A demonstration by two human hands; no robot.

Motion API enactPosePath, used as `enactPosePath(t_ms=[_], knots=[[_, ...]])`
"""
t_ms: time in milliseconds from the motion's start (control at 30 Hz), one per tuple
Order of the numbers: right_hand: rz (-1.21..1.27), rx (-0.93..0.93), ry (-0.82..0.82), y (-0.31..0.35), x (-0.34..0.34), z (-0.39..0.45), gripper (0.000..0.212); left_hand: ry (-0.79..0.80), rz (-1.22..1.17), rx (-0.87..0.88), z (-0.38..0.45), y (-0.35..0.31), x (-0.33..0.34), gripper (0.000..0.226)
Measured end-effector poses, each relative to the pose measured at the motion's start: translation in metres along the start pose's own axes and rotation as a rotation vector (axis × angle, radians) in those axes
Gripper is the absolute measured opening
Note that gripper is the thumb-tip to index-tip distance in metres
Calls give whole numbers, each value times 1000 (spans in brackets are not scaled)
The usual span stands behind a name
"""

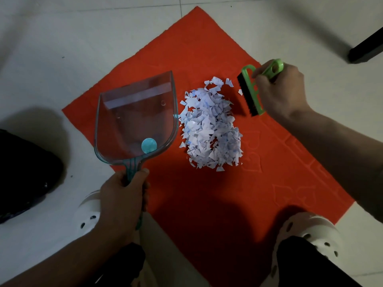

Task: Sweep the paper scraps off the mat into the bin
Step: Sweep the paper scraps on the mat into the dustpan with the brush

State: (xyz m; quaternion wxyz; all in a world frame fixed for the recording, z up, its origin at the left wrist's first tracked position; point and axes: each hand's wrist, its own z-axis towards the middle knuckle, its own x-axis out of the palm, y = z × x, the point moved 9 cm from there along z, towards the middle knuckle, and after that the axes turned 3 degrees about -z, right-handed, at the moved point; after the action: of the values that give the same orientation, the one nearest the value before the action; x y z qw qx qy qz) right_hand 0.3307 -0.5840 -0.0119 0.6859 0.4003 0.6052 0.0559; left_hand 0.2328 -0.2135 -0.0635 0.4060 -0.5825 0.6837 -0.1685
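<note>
Both hands are clamped on tools: the left hand [122,195] grips the teal handle of a clear plastic dustpan [135,119] at centre left, and the right hand [279,90] holds a green plastic brush with black bristles [249,94] at upper right. Between them, a heap of white paper scraps [209,129] lies mid-frame on the red square mat [207,195], which is spread on the pale tiled floor [62,48]. White perforated clogs [317,230] show at the bottom.

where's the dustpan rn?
Head view, left of centre: the clear dustpan lies on the red mat's left edge, just left of the paper scrap pile, its teal handle gripped by the left hand.
</note>
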Motion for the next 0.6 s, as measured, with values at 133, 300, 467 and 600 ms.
enactPosePath(t_ms=[133, 300, 467, 600], knots=[[-52, -55, 20, 11, 9, 15, 28, 2, -2, 8, 0, -2, 0, 26], [-134, -126, 154, 19, 38, 19, 31, 4, 9, 11, 0, -2, 0, 26], [-96, -189, 271, 28, 50, -1, 23, -4, 3, 0, 1, 0, -1, 26], [-22, -152, 122, 28, 24, 6, 19, -11, 7, -7, 2, -1, -3, 26]])
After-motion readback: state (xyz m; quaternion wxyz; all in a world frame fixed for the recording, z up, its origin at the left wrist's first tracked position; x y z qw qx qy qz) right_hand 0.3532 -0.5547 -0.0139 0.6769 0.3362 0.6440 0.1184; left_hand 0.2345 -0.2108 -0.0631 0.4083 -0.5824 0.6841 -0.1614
